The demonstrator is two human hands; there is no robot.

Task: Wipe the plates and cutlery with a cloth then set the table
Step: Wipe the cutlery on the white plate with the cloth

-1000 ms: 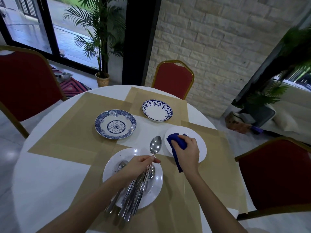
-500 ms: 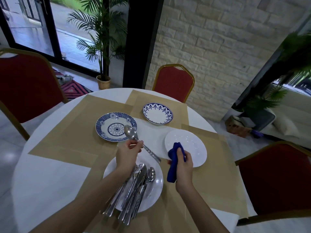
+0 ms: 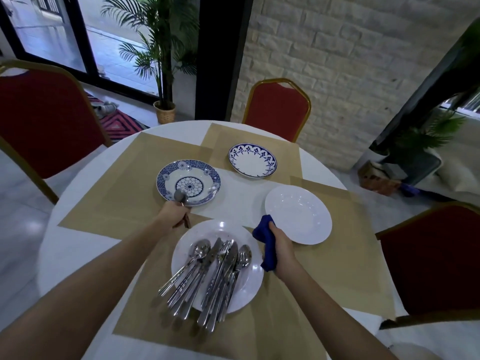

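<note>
We read the cutlery pile point(image 3: 207, 271) as polished metal, with bright glints along the handles. The single spoon point(image 3: 180, 196) at the patterned plate point(image 3: 202, 175) looks the same. All four plates look like glossy glazed ceramic. The near white plate point(image 3: 223, 229) shows hard highlights, the right white plate point(image 3: 298, 214) has faint relief, and the blue-rimmed plate point(image 3: 252, 165) is smooth. The cloth point(image 3: 266, 242) is soft matt fabric. The placemats point(image 3: 124, 183) are matt; we can't tell paper from woven. The table top point(image 3: 78, 255) is smooth with low sheen. The chair point(image 3: 278, 107) has matt upholstery and a shiny gold-tone frame. The wall point(image 3: 337, 61) is rough stone. The floor point(image 3: 18, 229) is glossy.
</note>
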